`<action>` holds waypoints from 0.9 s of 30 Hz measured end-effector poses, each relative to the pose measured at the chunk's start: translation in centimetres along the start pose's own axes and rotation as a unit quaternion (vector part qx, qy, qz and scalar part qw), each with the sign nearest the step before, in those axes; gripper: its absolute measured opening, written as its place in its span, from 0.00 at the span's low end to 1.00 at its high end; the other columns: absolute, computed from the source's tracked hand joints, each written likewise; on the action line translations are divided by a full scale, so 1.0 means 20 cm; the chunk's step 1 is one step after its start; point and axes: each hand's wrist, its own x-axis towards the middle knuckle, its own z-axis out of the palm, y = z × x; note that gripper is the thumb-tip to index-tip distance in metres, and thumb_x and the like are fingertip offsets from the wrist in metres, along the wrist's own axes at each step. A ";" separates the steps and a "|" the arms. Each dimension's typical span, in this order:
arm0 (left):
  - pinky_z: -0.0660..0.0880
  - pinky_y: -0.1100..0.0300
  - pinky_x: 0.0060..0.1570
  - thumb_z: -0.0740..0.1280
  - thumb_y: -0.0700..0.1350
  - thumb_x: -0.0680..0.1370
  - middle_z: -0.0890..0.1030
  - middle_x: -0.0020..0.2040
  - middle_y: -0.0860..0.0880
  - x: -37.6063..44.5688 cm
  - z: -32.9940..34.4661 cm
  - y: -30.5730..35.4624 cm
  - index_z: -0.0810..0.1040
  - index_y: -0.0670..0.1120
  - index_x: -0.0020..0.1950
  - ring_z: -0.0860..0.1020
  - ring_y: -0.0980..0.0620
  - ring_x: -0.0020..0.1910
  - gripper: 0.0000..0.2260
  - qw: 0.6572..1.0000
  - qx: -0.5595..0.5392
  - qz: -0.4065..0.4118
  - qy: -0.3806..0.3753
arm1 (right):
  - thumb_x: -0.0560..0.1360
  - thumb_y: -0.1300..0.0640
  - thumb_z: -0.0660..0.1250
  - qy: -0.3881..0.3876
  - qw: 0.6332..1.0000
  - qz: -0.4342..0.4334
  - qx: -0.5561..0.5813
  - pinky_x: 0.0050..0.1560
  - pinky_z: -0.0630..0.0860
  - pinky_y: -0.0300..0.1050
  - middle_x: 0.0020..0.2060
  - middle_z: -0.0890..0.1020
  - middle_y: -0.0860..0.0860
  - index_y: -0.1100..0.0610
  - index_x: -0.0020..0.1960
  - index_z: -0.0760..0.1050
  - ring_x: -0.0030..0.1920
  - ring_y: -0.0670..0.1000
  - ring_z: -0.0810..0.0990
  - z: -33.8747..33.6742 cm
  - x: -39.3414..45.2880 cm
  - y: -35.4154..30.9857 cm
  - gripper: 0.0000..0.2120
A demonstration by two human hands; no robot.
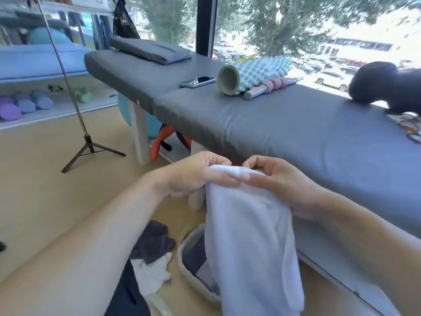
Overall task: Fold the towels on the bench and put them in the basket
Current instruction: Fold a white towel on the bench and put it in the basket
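A white towel (248,238) hangs in the air in front of the grey padded bench (284,124). My left hand (196,174) and my right hand (278,179) both pinch its top edge, close together, fingertips almost touching. The towel drapes down over a grey basket (189,267) that stands on the floor beside the bench; dark and pale cloth lies inside it. A dark towel (152,242) and a white one (150,274) lie crumpled on the floor left of the basket.
On the bench lie a phone (197,81), a dotted foam roller (252,74), a pink massage stick (271,86), a grey pillow (150,50) and a dark bundle (387,87) at the right. A tripod (87,144) stands on the floor at left, dumbbells (22,103) behind it.
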 end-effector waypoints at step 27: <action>0.65 0.58 0.32 0.79 0.45 0.70 0.77 0.33 0.52 0.85 -0.14 0.55 0.75 0.47 0.35 0.72 0.53 0.33 0.13 0.885 0.463 -0.032 0.023 | 0.78 0.68 0.61 0.279 0.756 0.301 -0.510 0.37 0.66 0.29 0.43 0.78 0.50 0.54 0.48 0.80 0.47 0.52 0.72 -1.51 -1.06 -0.03 0.12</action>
